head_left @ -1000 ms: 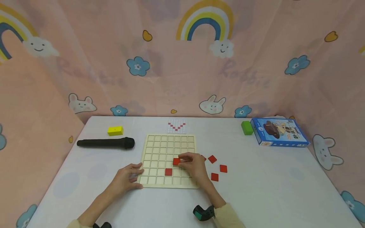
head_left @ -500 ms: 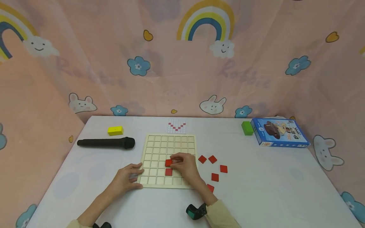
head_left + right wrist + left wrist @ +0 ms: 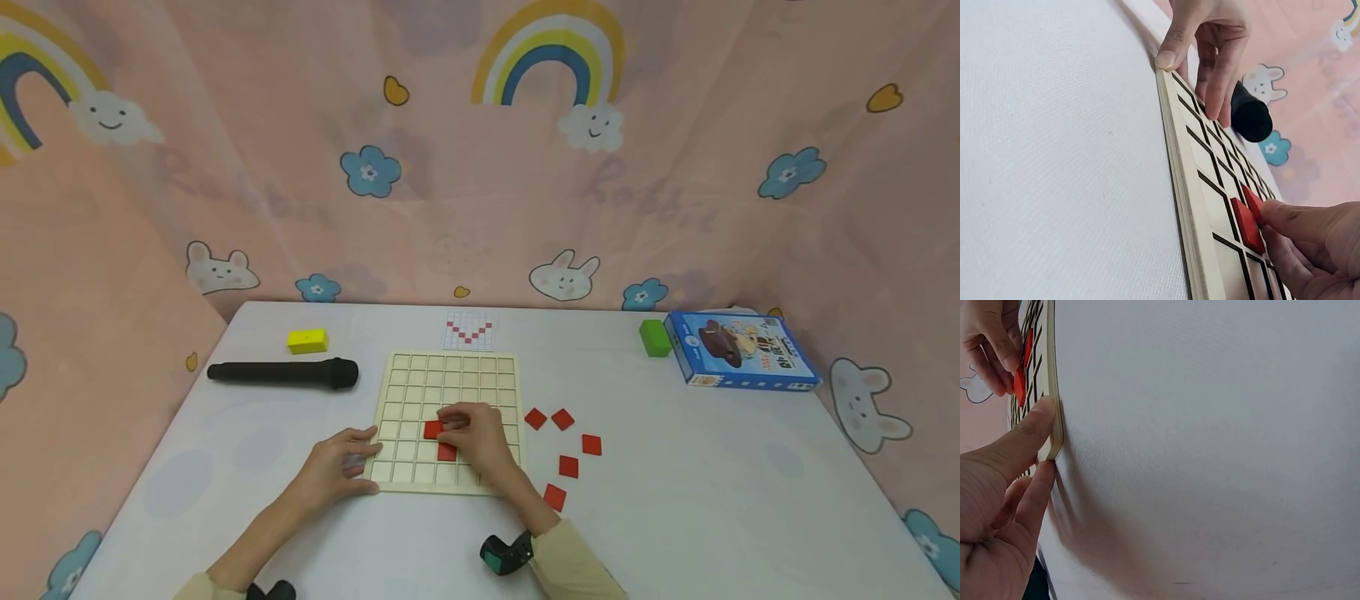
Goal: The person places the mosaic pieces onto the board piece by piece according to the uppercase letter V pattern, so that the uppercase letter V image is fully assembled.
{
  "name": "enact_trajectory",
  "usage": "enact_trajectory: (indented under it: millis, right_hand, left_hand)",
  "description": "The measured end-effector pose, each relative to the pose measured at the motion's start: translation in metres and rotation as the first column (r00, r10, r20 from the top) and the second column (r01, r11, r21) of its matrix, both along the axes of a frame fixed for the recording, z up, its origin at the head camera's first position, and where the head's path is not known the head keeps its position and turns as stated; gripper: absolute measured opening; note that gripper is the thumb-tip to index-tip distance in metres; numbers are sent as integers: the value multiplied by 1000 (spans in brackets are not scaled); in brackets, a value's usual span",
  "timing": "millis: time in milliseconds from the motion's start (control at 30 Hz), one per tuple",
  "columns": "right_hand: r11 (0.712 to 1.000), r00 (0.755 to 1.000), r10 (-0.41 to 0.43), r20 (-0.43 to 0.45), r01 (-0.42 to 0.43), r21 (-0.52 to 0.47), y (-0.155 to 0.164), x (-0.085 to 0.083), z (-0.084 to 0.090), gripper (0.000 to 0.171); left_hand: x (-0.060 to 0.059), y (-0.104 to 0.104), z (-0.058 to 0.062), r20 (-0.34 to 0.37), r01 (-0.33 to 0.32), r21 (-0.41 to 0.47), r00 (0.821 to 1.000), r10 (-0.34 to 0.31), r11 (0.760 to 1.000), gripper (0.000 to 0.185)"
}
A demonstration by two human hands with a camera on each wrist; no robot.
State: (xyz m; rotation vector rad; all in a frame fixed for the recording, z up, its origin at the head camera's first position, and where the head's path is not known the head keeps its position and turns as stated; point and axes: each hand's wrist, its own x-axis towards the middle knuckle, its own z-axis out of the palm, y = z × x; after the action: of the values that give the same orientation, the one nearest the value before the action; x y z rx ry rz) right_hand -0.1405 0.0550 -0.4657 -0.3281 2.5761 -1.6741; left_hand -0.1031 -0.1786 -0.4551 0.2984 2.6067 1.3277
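A cream wooden grid board (image 3: pixel 450 379) lies mid-table. My left hand (image 3: pixel 339 463) holds its near left corner, the thumb (image 3: pixel 1038 422) at the edge and the fingers along the left side. Between thumb and fingers, my right hand (image 3: pixel 477 437) pinches a red square tile (image 3: pixel 432 429), tilted over the board's cells. Another red tile (image 3: pixel 1247 226) sits in a cell just nearer to me, partly covered by the right hand in the head view. Several loose red tiles (image 3: pixel 568 466) lie right of the board.
Behind the board lies a paper grid card (image 3: pixel 468 331) with a red V pattern. A black microphone (image 3: pixel 281 372) and a yellow block (image 3: pixel 307 341) are at left. A green block (image 3: pixel 656 338) stands beside a blue box (image 3: pixel 742 350) at back right.
My right hand has moved left across the board with its red tile, from right of the seated tile to beyond and left of it. The left hand stays at the corner.
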Motion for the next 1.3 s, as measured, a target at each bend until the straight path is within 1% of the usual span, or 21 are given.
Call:
enact_trajectory:
  millis: [233, 533, 667, 800, 967, 1167, 1300]
  right_hand:
    - [1000, 1000, -6, 16, 6, 3, -2, 1, 3, 30]
    - [999, 1000, 3, 24, -3, -32, -1, 0, 2, 26]
    - [999, 999, -14, 41, 15, -28, 2, -1, 1, 25]
    - [999, 998, -36, 44, 37, -23, 11, -1, 1, 25]
    - [997, 996, -50, 75, 54, -56, 27, 1, 5, 25]
    - [992, 992, -77, 99, 86, -97, 49, 6, 11, 28]
    - [987, 985, -113, 130, 126, -98, 67, 9, 12, 29]
  left_hand:
    - [-1, -2, 0, -4, 23, 12, 1000, -23, 1000, 58]
    - [-2, -2, -3, -27, 42, 19, 999, -41, 999, 58]
    - [-1, -2, -2, -27, 42, 17, 999, -41, 999, 58]
    - [0, -2, 0, -5, 19, 15, 1000, -19, 1000, 58]
    - [0, -1, 1, 12, -7, 13, 1000, 7, 1000, 59]
    - [0, -1, 0, 12, -3, 29, 1000, 2, 1000, 58]
    - [0, -1, 1, 16, -3, 22, 1000, 3, 1000, 58]
